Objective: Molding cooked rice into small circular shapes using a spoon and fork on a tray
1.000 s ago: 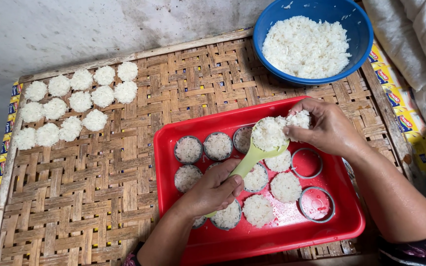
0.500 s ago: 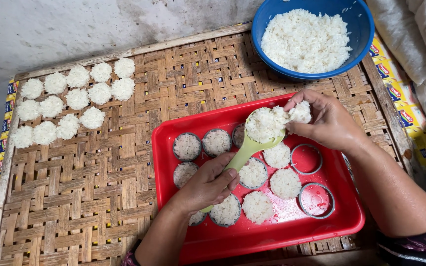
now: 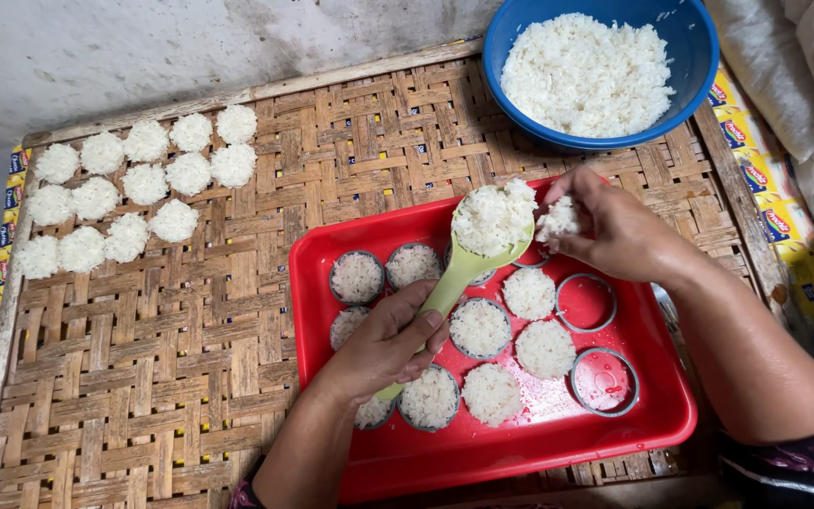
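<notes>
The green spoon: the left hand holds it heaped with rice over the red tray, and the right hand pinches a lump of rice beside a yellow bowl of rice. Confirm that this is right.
One detail is wrong: the bowl of rice is blue, not yellow, as the head view shows. The rest stands: the left hand holds the green spoon heaped with rice over the red tray, and the right hand pinches a lump of rice.

Our left hand [image 3: 383, 344] covers most of the green scoop's [image 3: 468, 259] handle and part of two ring moulds [image 3: 371, 411] at seven o'clock. The blue bowl [image 3: 520, 123] is cut off at twelve o'clock. Our right forearm [image 3: 765, 368] leaves frame at four o'clock.
</notes>
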